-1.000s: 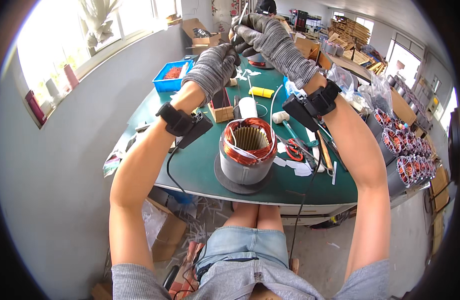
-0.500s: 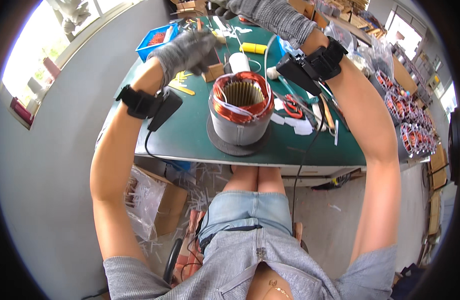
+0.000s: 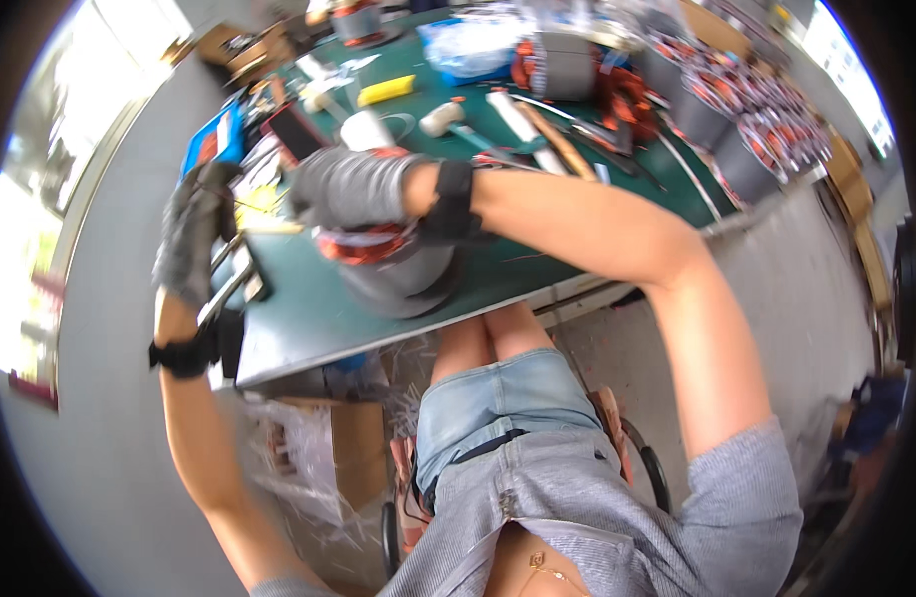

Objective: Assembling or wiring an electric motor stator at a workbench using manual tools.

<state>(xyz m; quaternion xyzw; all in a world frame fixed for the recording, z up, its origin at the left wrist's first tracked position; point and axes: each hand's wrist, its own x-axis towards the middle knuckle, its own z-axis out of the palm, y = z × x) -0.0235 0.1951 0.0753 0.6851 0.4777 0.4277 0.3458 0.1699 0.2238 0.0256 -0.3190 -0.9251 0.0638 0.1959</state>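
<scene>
My left hand (image 3: pixel 191 239), in a grey glove, is at the table's left side, beside the yellow strips (image 3: pixel 261 207) and near the blue bin (image 3: pixel 207 144). Motion smears its fingers, and what they hold, if anything, does not show. My right hand (image 3: pixel 343 189), also gloved, reaches left across the top of a motor stator (image 3: pixel 403 277). Its fingers are blurred too, and I cannot tell whether it touches the stator. Under it, the stator's orange-red copper windings (image 3: pixel 363 244) are largely hidden. The grey stator body stands upright near the table's front edge.
Behind the stator are a white spool (image 3: pixel 365 130), a yellow roll (image 3: pixel 386 90) and a mallet (image 3: pixel 441 119). Long-handled tools (image 3: pixel 557 139) lie to the right, before another stator (image 3: pixel 562 68). Several wound stators (image 3: pixel 776 139) stand at far right. A cardboard box (image 3: pixel 358 453) is below the table.
My right hand has swung left and down from the back of the table to above the stator. My left hand has moved left and lower. The whole view has turned.
</scene>
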